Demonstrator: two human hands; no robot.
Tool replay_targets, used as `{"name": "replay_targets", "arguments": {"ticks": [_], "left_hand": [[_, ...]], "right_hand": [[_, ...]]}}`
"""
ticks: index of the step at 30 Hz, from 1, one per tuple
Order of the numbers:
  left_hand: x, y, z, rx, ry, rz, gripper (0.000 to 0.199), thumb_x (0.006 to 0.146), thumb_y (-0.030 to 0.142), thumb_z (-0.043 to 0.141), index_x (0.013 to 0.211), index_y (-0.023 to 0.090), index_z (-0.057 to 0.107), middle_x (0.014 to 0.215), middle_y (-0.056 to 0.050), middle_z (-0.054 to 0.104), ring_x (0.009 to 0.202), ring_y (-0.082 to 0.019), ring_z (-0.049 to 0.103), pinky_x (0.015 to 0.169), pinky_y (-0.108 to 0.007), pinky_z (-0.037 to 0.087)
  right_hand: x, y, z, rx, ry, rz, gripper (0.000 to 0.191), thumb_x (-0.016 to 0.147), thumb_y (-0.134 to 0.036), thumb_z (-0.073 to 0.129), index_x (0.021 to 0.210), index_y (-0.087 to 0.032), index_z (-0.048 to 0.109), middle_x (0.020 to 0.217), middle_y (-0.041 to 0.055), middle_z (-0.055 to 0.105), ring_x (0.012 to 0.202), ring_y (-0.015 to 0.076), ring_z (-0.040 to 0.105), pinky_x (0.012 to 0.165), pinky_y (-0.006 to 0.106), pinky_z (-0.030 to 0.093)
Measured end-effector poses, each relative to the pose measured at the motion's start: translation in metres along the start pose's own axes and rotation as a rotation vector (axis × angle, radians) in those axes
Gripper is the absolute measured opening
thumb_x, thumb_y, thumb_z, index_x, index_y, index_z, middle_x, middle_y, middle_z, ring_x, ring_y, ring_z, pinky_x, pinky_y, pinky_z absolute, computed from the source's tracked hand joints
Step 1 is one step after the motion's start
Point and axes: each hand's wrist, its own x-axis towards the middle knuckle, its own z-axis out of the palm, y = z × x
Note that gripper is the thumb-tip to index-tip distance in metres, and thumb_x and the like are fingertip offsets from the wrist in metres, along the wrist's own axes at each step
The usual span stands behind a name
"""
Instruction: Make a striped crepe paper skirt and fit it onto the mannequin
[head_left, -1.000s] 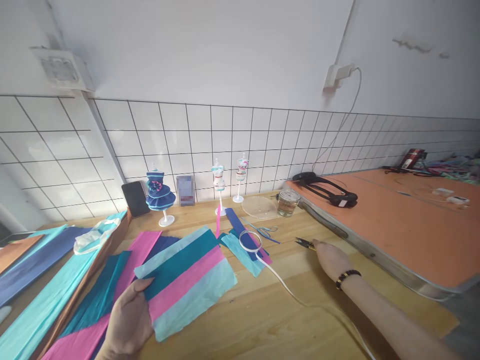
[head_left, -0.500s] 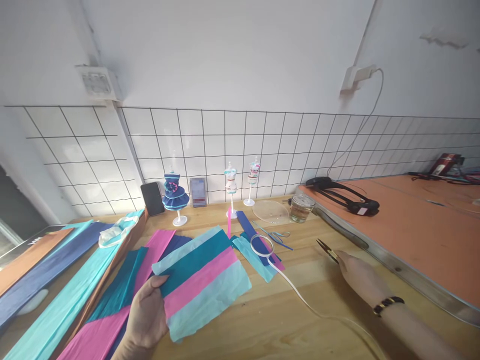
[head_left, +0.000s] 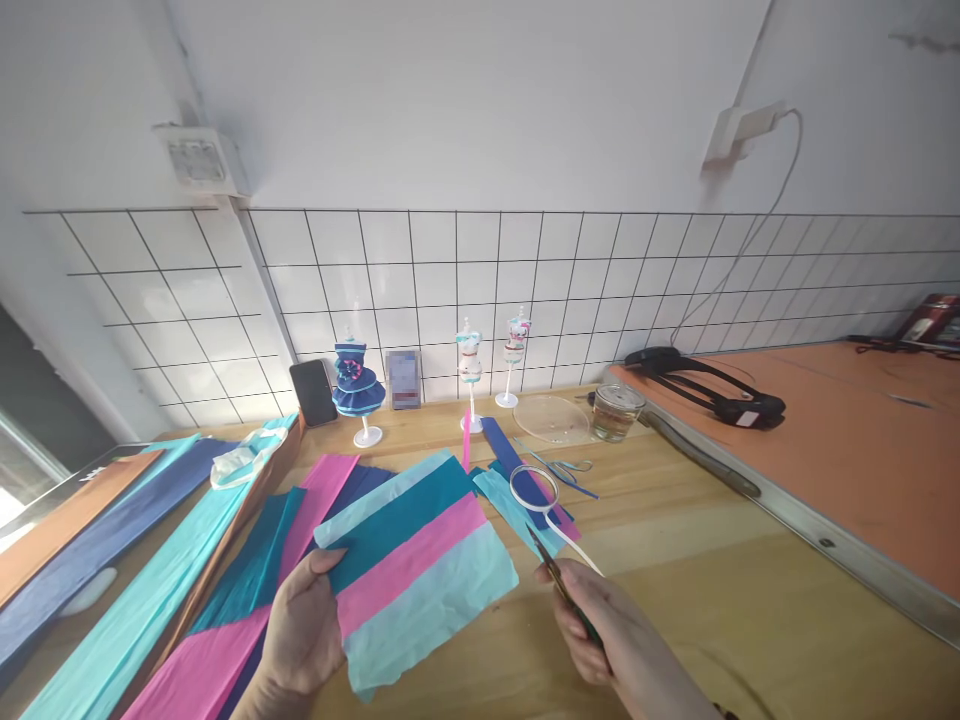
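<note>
My left hand (head_left: 304,615) pinches the left edge of a striped crepe-paper sheet (head_left: 420,565), thumb on top. Its bands run light blue, teal, pink and light blue, and its lower edge is uneven. To the right of the sheet, my right hand (head_left: 600,620) is closed around dark thread snips (head_left: 553,568). Their pointed tip faces up and left, a short way from the sheet and not touching it. Beyond the tip, a white-rimmed ring on a cord (head_left: 534,488) lies over blue, pink and teal strips (head_left: 499,445).
Long coloured strips (head_left: 157,560) cover the left side. At the back stand a mannequin in a blue dress (head_left: 358,390), two bare-stand mannequins (head_left: 469,365), a phone (head_left: 313,392) and a glass of water (head_left: 615,412). Blue-handled scissors (head_left: 570,468) lie near a clear disc (head_left: 551,418). A black headset (head_left: 720,395) sits right.
My right hand has come left with the snips, from the right of the table to beside the sheet. The left hand keeps its hold. The view has shifted slightly.
</note>
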Motion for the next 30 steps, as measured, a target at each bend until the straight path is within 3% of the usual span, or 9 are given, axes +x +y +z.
{"name": "replay_targets", "arguments": {"ticks": [4,13,20,30], "left_hand": [[0.002,-0.002,-0.002,0.016,-0.026,-0.009,0.039,0.081,0.008,0.039,0.113,0.007,0.062,0.081,-0.010,0.076,0.084,-0.030,0.070,0.085,-0.043,0.051],[-0.001,-0.007,-0.003,0.072,-0.062,-0.044,0.032,0.078,0.007,0.045,0.101,0.008,0.068,0.077,-0.010,0.076,0.084,-0.031,0.070,0.082,-0.042,0.053],[-0.004,-0.010,0.001,0.067,-0.095,-0.087,0.037,0.077,0.006,0.044,0.108,0.006,0.065,0.079,-0.011,0.076,0.085,-0.031,0.069,0.083,-0.043,0.052],[-0.008,-0.014,0.004,0.122,-0.130,-0.169,0.032,0.076,0.007,0.045,0.097,0.005,0.069,0.084,-0.014,0.075,0.091,-0.034,0.067,0.082,-0.045,0.052]], "right_hand": [[0.001,0.010,0.003,-0.005,0.013,-0.002,0.050,0.074,-0.067,0.051,0.089,-0.020,0.051,0.056,-0.0097,0.032,0.041,0.0018,0.019,0.042,0.019,0.014],[0.005,0.003,0.009,-0.024,-0.050,-0.049,0.049,0.077,-0.067,0.047,0.086,-0.019,0.051,0.057,-0.0089,0.034,0.042,0.0035,0.020,0.043,0.021,0.019],[0.003,0.005,0.017,-0.077,-0.020,-0.144,0.045,0.082,-0.063,0.042,0.072,-0.019,0.048,0.054,-0.0054,0.040,0.048,0.0084,0.034,0.051,0.023,0.031],[0.000,0.004,0.023,0.016,0.000,-0.041,0.046,0.075,-0.066,0.049,0.068,-0.021,0.052,0.056,-0.0042,0.038,0.052,0.0099,0.033,0.052,0.023,0.035]]}}
